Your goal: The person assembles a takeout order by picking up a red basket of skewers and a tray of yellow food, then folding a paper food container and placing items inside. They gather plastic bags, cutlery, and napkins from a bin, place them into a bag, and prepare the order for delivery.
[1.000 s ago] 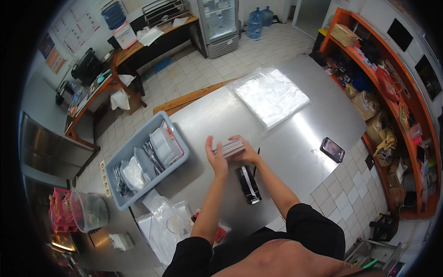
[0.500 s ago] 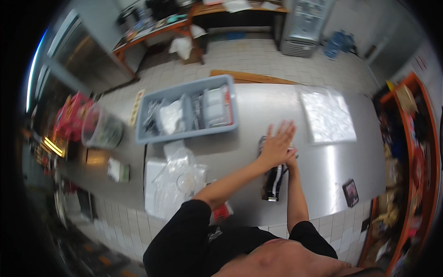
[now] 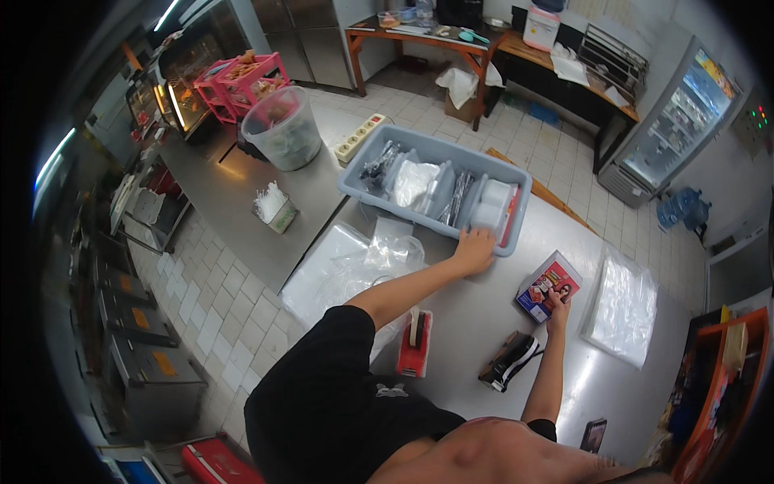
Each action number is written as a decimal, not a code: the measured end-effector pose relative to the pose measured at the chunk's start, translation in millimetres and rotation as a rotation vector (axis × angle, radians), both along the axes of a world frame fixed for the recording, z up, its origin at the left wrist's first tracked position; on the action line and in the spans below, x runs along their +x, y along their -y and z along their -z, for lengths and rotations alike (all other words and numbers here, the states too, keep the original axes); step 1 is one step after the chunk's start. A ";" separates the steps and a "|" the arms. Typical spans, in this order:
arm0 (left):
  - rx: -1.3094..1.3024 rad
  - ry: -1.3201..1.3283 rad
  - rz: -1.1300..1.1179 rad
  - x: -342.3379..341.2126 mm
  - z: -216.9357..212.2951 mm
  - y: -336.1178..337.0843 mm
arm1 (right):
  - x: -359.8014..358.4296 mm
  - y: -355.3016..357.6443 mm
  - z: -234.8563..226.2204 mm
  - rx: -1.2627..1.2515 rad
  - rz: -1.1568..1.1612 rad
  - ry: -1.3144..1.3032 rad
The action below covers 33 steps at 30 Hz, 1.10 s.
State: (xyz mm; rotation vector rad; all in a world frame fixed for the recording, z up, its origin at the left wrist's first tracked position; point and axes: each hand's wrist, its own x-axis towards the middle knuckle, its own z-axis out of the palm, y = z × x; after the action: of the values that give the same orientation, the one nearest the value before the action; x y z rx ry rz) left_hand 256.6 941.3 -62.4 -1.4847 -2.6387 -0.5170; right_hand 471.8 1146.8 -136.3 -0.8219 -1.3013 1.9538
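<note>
Left hand [image 3: 474, 248] at grey bin [image 3: 379, 198] rim

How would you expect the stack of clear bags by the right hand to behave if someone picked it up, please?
The clear bags lie flat and thin on the steel table, so they would probably droop and feel light. Their glossy film suggests the sheets may slide apart unless pinched firmly. The right hand holds a red packet beside them; the left hand is at the grey bin.

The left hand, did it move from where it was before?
Yes. The left hand was beside the right hand over the black packet; it has reached out to the grey bin's near rim.
</note>
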 end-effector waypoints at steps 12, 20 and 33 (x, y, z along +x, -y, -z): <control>0.125 0.324 0.112 -21.7 35.1 12.5 | -144.5 -31.6 23.4 0.086 -0.161 0.340; 0.082 0.434 0.165 -18.5 14.2 16.9 | -151.9 -44.5 35.0 0.749 0.040 1.207; 0.143 0.234 -0.934 -189.7 23.1 272.5 | 11.8 81.1 -111.7 0.360 0.156 0.554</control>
State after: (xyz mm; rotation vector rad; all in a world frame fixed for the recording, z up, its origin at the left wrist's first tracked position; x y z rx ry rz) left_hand 67.0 668.7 -85.5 -0.0618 -2.9599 -0.7531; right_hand 483.6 1065.7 -24.6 -1.2829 -1.7741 1.3516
